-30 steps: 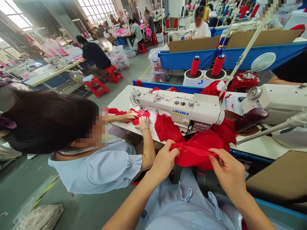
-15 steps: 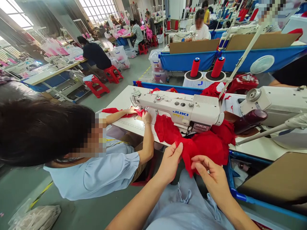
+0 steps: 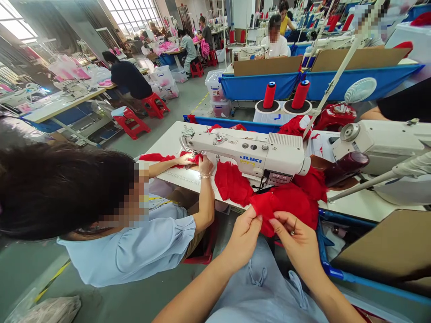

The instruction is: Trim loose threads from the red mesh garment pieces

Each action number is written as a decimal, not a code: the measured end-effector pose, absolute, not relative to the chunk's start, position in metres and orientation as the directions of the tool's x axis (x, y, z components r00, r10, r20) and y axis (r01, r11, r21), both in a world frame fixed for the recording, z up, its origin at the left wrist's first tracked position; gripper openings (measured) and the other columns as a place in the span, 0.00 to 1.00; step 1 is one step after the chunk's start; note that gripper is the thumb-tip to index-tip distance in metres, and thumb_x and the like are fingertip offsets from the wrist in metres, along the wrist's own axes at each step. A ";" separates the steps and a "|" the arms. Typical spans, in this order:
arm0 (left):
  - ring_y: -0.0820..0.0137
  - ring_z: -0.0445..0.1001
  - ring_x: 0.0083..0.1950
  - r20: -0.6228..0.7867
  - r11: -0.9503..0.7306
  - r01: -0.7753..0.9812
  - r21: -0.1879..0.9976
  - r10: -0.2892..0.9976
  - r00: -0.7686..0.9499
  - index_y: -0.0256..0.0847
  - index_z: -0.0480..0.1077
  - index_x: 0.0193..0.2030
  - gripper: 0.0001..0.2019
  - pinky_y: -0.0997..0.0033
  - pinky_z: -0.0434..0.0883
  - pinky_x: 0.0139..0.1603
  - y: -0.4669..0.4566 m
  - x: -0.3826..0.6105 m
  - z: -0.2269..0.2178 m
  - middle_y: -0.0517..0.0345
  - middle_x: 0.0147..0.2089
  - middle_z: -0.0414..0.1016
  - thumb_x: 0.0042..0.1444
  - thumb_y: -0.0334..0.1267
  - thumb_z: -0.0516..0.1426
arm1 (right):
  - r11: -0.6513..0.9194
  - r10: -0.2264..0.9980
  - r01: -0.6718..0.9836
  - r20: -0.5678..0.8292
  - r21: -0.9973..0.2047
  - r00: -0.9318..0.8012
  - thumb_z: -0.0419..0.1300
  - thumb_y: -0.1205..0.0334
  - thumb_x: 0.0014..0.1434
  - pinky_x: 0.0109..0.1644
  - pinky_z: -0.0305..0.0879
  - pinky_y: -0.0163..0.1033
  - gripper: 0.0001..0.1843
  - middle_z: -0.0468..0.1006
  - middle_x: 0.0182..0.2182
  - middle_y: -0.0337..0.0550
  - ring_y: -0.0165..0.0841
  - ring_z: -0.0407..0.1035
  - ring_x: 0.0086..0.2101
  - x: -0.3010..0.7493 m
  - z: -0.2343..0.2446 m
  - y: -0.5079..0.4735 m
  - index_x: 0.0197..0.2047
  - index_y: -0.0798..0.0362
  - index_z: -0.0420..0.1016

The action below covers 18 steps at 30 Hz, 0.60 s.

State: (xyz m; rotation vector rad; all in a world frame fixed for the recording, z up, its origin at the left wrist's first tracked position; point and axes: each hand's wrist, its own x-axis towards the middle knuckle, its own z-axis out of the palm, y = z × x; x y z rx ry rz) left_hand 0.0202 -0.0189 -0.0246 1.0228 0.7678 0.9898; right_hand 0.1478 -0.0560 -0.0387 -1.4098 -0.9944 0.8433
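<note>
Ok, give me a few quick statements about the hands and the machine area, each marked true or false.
1. The left hand pinches red cloth. True.
2. Two red thread spools stand beyond the JUKI sewing machine. True.
3. The right hand lies flat on the JUKI sewing machine. False: it holds the red cloth too.
4. The small fan is red. False: it is white.
5. The nearby co-worker's sleeve is light blue. True.

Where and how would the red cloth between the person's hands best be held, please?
The red cloth is probably best pinched between thumb and fingers at its near edge, coming from the person's own side: it looks limp, and that edge faces the left hand and right hand.
</note>
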 end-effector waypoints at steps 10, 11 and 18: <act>0.69 0.66 0.35 -0.140 0.193 -0.173 0.966 0.950 0.278 0.39 0.69 0.17 0.09 0.73 0.61 0.36 0.004 0.009 -0.034 0.56 0.34 0.71 0.45 0.28 0.55 | -0.141 0.901 -0.111 -0.174 -0.984 0.398 0.59 0.38 0.58 0.15 0.43 0.28 0.21 0.65 0.18 0.31 0.23 0.47 0.15 0.172 -0.023 -0.054 0.33 0.48 0.63; 0.69 0.67 0.34 -0.226 0.322 -0.249 0.914 0.911 0.346 0.38 0.70 0.19 0.07 0.73 0.62 0.35 0.003 0.009 -0.035 0.56 0.34 0.73 0.46 0.31 0.56 | -0.144 0.908 -0.108 -0.175 -0.984 0.381 0.59 0.38 0.58 0.14 0.42 0.28 0.21 0.65 0.18 0.31 0.23 0.47 0.15 0.173 -0.022 -0.054 0.33 0.48 0.62; 0.71 0.76 0.32 -0.330 0.610 -0.505 0.610 0.775 0.538 0.35 0.76 0.36 0.16 0.74 0.69 0.39 -0.009 0.013 -0.030 0.55 0.31 0.79 0.42 0.40 0.70 | -0.200 0.941 0.112 -0.159 -0.973 0.298 0.54 0.34 0.57 0.14 0.42 0.29 0.24 0.58 0.14 0.27 0.24 0.46 0.13 0.181 -0.026 -0.047 0.32 0.47 0.59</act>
